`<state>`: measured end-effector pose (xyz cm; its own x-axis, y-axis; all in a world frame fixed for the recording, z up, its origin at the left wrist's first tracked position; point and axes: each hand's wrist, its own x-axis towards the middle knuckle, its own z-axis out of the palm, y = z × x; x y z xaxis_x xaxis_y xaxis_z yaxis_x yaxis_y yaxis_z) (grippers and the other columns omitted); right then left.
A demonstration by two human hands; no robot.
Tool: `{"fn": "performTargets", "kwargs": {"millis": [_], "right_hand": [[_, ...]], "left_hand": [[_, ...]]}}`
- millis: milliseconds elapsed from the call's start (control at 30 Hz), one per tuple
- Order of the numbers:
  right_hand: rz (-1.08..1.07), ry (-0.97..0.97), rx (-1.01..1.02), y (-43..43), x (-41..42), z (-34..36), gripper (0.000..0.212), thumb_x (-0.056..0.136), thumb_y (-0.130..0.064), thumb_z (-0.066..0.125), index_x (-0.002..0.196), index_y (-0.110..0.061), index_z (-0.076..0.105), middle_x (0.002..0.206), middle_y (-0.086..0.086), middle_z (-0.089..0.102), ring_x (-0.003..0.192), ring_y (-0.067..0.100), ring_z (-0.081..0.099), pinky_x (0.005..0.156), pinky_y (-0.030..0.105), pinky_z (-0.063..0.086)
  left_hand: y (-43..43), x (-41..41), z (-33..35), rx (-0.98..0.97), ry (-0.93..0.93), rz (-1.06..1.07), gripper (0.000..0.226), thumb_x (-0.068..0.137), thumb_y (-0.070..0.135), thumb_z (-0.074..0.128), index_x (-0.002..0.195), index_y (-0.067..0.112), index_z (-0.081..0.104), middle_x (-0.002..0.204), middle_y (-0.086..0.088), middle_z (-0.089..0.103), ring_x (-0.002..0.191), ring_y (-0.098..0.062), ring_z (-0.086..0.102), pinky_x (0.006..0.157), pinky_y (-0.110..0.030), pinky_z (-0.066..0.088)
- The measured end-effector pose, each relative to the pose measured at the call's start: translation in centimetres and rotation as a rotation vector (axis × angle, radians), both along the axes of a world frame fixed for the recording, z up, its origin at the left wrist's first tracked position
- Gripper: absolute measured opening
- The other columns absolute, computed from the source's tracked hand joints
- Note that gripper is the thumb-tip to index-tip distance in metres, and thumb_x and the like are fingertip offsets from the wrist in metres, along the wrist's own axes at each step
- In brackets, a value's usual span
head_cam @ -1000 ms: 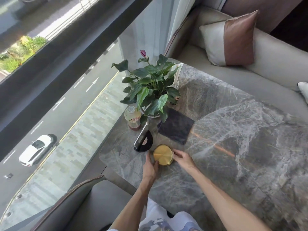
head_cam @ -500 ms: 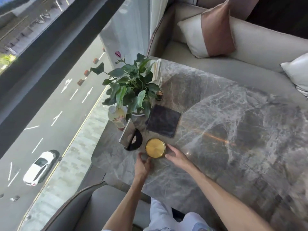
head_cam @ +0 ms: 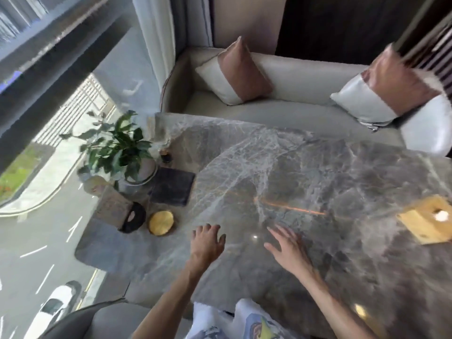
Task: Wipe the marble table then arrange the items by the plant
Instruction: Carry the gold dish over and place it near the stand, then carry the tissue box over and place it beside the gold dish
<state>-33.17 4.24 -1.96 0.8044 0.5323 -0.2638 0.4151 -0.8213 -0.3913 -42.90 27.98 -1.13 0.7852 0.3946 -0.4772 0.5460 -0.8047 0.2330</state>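
The grey marble table [head_cam: 305, 172] fills the middle of the view. At its left end stands a potted plant [head_cam: 119, 150]. Around it lie a dark folded cloth [head_cam: 172, 185], a round gold lid [head_cam: 161, 222], a phone on a black stand [head_cam: 122, 211], a pale bottle [head_cam: 94, 185] and a small dark jar [head_cam: 166, 156]. My left hand [head_cam: 208, 241] hovers over the marble with fingers spread, right of the gold lid and apart from it. My right hand [head_cam: 286, 245] is spread too, holding nothing. The frame is blurred.
A yellow wooden block [head_cam: 426, 220] sits near the table's right end. A beige sofa [head_cam: 293, 79] with two cushions runs behind the table. A tall window drops to a street on the left. A grey seat [head_cam: 97, 319] is at the bottom left.
Both hands have let go of the gold lid and moved right, away from it, with fingers spread. The view has swung right, bringing the yellow block into sight.
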Motion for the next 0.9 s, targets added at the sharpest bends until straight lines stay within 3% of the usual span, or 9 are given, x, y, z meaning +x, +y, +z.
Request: {"fn": "performTargets", "kwargs": {"millis": [100, 200, 300, 600, 800, 900], "right_hand": [[-0.034, 0.013, 0.023, -7.5, 0.6, -0.2, 0.062, 0.078, -0.062, 0.044, 0.117, -0.021, 0.070, 0.119, 0.008, 0.069, 0.111, 0.032, 0.064, 0.093, 0.043, 0.051], [-0.128, 0.051, 0.046, -14.3, 1.0, 0.1, 0.067, 0.078, -0.063, 0.041, 0.123, -0.020, 0.067, 0.126, 0.007, 0.066, 0.118, 0.027, 0.061, 0.100, 0.041, 0.046], [-0.253, 0.078, 0.087, -19.8, 1.6, 0.6, 0.066, 0.080, -0.062, 0.044, 0.121, -0.016, 0.068, 0.121, 0.004, 0.069, 0.114, 0.025, 0.063, 0.097, 0.040, 0.049], [-0.678, 0.155, 0.177, -29.8, 0.5, 2.7, 0.056, 0.086, -0.050, 0.058, 0.131, -0.017, 0.059, 0.134, 0.005, 0.061, 0.126, 0.020, 0.055, 0.107, 0.030, 0.039], [-0.892, 0.318, 0.268, -38.0, 5.1, 3.5, 0.059, 0.092, -0.051, 0.055, 0.144, -0.025, 0.043, 0.150, -0.004, 0.044, 0.138, 0.013, 0.041, 0.112, 0.029, 0.035], [-0.995, 0.314, 0.379, -42.3, 10.5, 3.8, 0.060, 0.092, -0.045, 0.059, 0.146, -0.023, 0.041, 0.148, -0.002, 0.045, 0.137, 0.016, 0.043, 0.099, 0.018, 0.039]], "left_hand": [[-5.7, 1.1, 0.4, 0.027, 0.022, -0.031, 0.047, 0.092, 0.050, 0.042, 0.132, 0.026, 0.050, 0.130, -0.007, 0.057, 0.123, -0.030, 0.049, 0.104, -0.040, 0.035], [-10.9, 2.5, 0.5, 0.013, 0.032, -0.083, 0.047, 0.093, 0.050, 0.042, 0.133, 0.028, 0.050, 0.132, -0.004, 0.056, 0.124, -0.028, 0.049, 0.103, -0.037, 0.035], [-15.0, 4.7, 1.0, -0.006, 0.034, -0.175, 0.046, 0.094, 0.050, 0.042, 0.135, 0.029, 0.049, 0.133, -0.003, 0.056, 0.124, -0.027, 0.051, 0.103, -0.035, 0.036], [-22.5, 13.7, 0.9, -0.089, 0.018, -0.476, 0.042, 0.097, 0.045, 0.039, 0.130, 0.023, 0.053, 0.128, -0.009, 0.062, 0.117, -0.031, 0.058, 0.100, -0.037, 0.042], [-29.2, 19.3, 1.7, -0.201, 0.021, -0.436, 0.039, 0.097, 0.043, 0.039, 0.126, 0.023, 0.057, 0.126, -0.007, 0.064, 0.117, -0.029, 0.059, 0.099, -0.039, 0.044], [-33.8, 23.7, 0.9, -0.298, 0.005, -0.360, 0.036, 0.097, 0.039, 0.043, 0.120, 0.018, 0.060, 0.119, -0.012, 0.067, 0.112, -0.033, 0.062, 0.094, -0.039, 0.049]]}}
